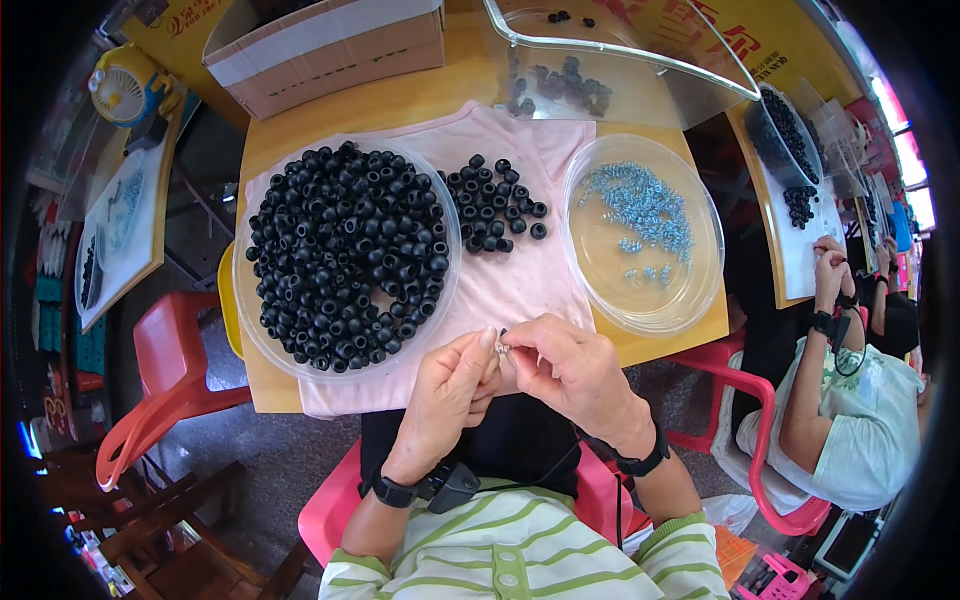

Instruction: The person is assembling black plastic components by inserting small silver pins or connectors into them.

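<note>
Over the near edge of a pink cloth, my two hands meet fingertip to fingertip. Thumb and fingers of my left hand are pinched together, and my right hand pinches from the other side. Between them shows a tiny silvery coil spring, partly hidden by the fingertips, with a small dark bit beside it. Left of the hands, a round clear tray is heaped with black hollow bead-like pieces. More black pieces lie loose on the cloth. To the right, a round clear dish holds bluish metal springs.
A cardboard box and a clear plastic bin with some black pieces stand at the table's far side. A red chair is at left. At right, another person sits at a neighbouring table, hands over similar black pieces.
</note>
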`<state>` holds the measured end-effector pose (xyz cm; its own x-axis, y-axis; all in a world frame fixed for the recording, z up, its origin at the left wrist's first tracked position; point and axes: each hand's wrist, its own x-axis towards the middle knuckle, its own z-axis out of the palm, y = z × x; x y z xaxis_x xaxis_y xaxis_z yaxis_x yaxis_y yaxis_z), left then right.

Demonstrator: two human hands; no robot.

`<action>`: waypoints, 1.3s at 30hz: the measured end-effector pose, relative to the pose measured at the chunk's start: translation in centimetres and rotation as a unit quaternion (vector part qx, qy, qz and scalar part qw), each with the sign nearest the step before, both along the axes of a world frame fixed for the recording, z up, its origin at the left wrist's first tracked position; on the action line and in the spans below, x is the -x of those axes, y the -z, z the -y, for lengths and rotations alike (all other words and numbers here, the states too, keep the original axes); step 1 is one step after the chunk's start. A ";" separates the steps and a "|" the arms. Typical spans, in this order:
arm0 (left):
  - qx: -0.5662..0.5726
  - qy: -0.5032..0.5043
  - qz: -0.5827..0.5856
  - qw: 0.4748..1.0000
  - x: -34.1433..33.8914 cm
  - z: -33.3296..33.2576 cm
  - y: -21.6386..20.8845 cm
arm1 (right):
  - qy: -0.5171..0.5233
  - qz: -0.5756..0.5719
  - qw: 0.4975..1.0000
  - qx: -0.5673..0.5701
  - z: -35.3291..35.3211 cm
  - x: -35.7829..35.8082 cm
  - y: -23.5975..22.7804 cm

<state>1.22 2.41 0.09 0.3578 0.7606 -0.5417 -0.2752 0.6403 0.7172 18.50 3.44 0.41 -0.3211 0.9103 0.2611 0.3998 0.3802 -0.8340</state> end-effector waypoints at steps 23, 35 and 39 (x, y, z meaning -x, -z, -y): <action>-0.350 -0.047 -0.278 0.893 -0.4 0.5 0.2 | 0.022 0.005 0.999 0.048 0.0 -0.5 -0.6; -0.414 -0.033 -0.474 0.777 -1.5 0.5 1.7 | 0.113 0.145 0.982 -0.041 0.2 -1.3 0.7; -0.416 -0.031 -0.493 0.764 -1.6 0.5 1.9 | 0.113 0.175 0.977 -0.040 0.6 -1.3 0.7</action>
